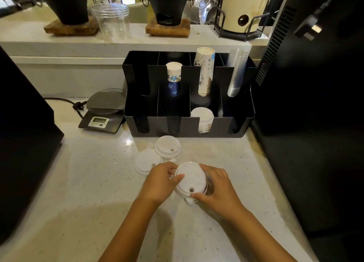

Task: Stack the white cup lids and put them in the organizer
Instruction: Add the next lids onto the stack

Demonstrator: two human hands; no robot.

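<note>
A stack of white cup lids [190, 180] sits between both hands over the pale counter. My left hand [160, 181] grips its left edge and my right hand [215, 188] grips its right and near side. Two more white lids lie loose on the counter behind: one [146, 161] at the left, another [168, 147] overlapping it nearer the organizer. The black organizer [244, 124] stands at the back. Its front row holds a stack of white lids [202, 117] in the third slot from the left.
The organizer's back row holds paper cup stacks [174, 78] [204, 70] and clear cups [237, 72]. A digital scale [102, 114] with a cable sits left of it. Dark machines flank the counter at left [25, 143] and right [307, 104]. A raised ledge behind carries clear cups and black stands.
</note>
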